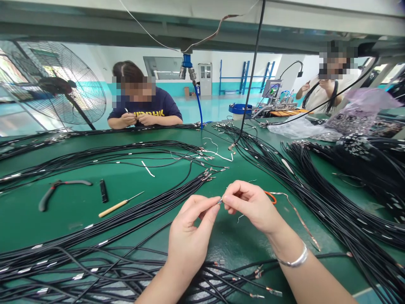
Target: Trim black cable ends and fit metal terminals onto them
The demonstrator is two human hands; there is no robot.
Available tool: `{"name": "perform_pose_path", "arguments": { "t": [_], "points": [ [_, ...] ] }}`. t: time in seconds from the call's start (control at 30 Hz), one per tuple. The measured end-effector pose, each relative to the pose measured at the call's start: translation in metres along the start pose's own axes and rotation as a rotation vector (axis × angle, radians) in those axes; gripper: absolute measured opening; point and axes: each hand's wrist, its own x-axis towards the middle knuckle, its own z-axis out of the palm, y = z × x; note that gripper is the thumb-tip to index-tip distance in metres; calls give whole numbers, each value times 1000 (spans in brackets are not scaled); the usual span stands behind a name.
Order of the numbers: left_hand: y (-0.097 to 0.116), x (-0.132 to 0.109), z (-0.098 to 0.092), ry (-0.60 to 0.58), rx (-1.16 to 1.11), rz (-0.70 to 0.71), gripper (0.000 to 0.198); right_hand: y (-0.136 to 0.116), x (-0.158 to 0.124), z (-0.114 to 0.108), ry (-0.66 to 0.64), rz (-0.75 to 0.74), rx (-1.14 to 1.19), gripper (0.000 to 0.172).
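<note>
Above the middle of the green table, my left hand (191, 230) pinches a tiny metal cable connector (220, 202) between thumb and forefinger. My right hand (249, 205) meets it from the right, thumb and forefinger closed at the connector's other side. The fingers cover most of the connector, so its wires cannot be made out. Below my hands lie loose black cables (221, 270) with bare metal ends. An orange loop (271, 196) and a thin copper-coloured strip (297, 213) show just behind my right wrist.
Left on the green table (72, 223) lie pliers (52, 194), a black tool (103, 191) and a wooden-handled awl (115, 207). Bundled black cables (303, 202) stretch along the right. A black cord (253, 76) hangs down ahead. Two people (158, 103) work across the table.
</note>
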Motion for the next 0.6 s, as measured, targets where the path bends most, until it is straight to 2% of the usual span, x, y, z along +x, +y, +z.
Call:
{"name": "perform_pose_path", "arguments": {
  "t": [0.13,0.2,0.27,0.3,0.37,0.43,0.47,0.53,0.6],
  "points": [
    [-2,1,0,52,59,83,14,0,1,0,5,28,0,15],
    [0,1,-2,156,81,90,9,1,2,1,10,41,23,15],
    [6,-3,-5,257,79,28,7,0,1,4,41,49,68,16],
    [10,-7,-7,256,52,-45,5,-1,-1,7,65,52,92,17],
    [17,-19,-9,144,-88,-275,8,-2,-10,15,129,57,113,17],
    [23,-34,-8,29,-338,-534,20,-3,-24,26,200,57,89,17],
    [25,-41,-5,14,-478,-637,26,-2,-33,32,241,51,67,17],
    [27,-53,1,52,-716,-751,29,1,-51,43,311,15,10,14],
    [28,-61,6,78,-866,-787,23,7,-67,53,353,-52,-71,10]
  ]
}}
